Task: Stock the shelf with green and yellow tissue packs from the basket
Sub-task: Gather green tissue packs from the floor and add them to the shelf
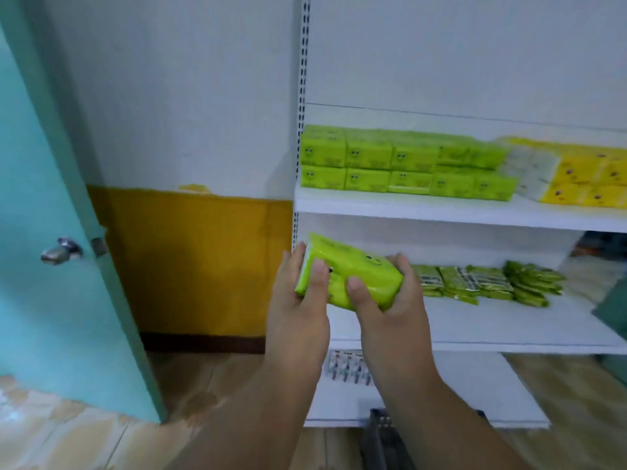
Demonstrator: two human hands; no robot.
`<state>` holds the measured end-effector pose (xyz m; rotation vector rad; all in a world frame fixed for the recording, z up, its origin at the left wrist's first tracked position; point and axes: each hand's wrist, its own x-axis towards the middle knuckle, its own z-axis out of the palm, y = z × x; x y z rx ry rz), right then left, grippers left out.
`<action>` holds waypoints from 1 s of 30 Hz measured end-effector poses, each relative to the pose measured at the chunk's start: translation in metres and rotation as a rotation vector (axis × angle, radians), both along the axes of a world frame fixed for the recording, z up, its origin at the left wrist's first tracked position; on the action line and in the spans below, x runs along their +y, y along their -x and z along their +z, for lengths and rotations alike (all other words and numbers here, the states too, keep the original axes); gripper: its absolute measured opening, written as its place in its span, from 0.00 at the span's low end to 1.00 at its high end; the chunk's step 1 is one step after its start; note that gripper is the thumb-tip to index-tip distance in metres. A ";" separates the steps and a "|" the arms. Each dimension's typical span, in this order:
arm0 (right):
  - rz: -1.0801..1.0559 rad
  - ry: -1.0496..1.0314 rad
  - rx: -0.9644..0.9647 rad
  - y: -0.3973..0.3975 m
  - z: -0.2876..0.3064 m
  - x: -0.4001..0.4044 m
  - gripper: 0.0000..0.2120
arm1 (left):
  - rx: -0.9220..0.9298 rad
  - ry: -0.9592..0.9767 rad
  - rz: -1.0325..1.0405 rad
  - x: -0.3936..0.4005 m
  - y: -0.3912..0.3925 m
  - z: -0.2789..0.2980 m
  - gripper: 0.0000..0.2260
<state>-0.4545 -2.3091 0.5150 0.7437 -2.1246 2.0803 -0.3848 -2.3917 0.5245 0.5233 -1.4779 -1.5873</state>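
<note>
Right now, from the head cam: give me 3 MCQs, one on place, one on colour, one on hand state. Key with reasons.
1. Where do the stacked green packs sit?
A. upper shelf, left end
B. floor
C. lower shelf, right end

2. What colour is the held pack?
A. yellow
B. green
C. white

3. How is the pack held?
A. left hand only
B. right hand only
C. both hands

Key: 1 A, the stacked green packs fill the left end of the upper shelf. 2 B, the held pack is bright green. 3 C, the left hand and right hand both grip it.
</note>
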 end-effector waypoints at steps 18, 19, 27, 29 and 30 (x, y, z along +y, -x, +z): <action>-0.115 -0.110 0.130 0.194 0.030 0.167 0.34 | -0.176 0.468 -0.066 0.141 0.185 0.031 0.13; -0.120 -0.125 0.129 0.206 0.032 0.164 0.35 | -0.216 0.511 -0.058 0.134 0.197 0.034 0.14; -0.263 -0.235 0.220 0.315 0.063 0.106 0.37 | -0.331 0.686 -0.036 0.056 0.310 0.064 0.21; -0.301 -0.212 0.246 0.344 0.074 0.088 0.36 | -0.299 0.704 -0.057 0.035 0.340 0.073 0.23; -0.312 -0.202 0.246 0.358 0.078 0.079 0.35 | -0.290 0.715 -0.055 0.025 0.354 0.077 0.25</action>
